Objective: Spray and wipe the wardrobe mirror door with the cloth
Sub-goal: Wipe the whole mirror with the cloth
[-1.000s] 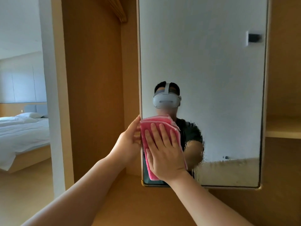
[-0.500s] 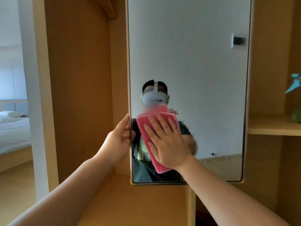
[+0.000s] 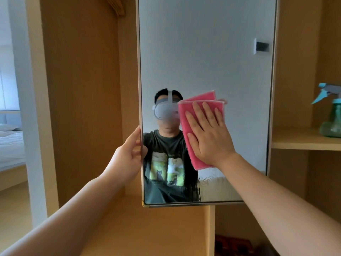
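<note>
Mirror door point(image 3: 206, 52), centre frame: rigid, fragile, slick w/ wet film; left hand point(image 3: 127, 156) pinches its edge, right hand point(image 3: 208, 133) flat-fingered presses soft pink cloth point(image 3: 184, 119).

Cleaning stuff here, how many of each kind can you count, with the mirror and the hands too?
Pink cloth: 1
Spray bottle: 1
Mirror door: 1
Hands: 2, the left hand gripping the mirror's edge, the right hand pressing the cloth flat
Total: 5
</note>
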Demonstrator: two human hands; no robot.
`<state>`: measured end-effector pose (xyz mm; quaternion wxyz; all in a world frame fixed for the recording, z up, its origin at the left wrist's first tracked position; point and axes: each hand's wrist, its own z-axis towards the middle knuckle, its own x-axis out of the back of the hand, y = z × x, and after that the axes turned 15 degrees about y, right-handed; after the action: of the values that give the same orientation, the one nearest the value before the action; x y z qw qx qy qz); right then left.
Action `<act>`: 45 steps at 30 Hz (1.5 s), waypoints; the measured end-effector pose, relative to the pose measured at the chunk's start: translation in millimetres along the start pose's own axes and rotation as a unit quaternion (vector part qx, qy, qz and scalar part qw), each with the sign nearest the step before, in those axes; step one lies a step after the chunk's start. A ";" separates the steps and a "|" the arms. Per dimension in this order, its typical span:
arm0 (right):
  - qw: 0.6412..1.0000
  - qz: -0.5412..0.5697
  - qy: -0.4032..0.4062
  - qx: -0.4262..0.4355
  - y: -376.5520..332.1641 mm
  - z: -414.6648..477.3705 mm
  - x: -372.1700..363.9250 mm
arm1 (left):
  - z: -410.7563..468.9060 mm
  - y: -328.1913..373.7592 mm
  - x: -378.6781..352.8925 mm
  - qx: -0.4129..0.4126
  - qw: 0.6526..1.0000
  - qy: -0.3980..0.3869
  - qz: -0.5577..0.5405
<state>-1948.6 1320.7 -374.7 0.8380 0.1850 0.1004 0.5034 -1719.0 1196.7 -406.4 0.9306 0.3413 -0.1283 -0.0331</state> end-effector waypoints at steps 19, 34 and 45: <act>0.993 0.012 -0.038 -0.108 -22.3 -54.9 7.3 | 1.0 -5.2 0.1 -0.008 1.000 0.004 -0.007; 0.996 0.012 -0.044 -0.075 -13.4 -93.7 7.4 | 0.7 -7.0 0.8 0.005 1.000 0.005 -0.015; 0.997 -0.003 -0.037 -0.072 29.1 -67.8 12.4 | 1.0 -5.8 2.0 0.001 1.000 0.005 -0.014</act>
<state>-1990.2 1358.3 -424.3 0.8537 0.1422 0.0330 0.4999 -1717.2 1191.3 -409.0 0.9304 0.3440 -0.1191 -0.0442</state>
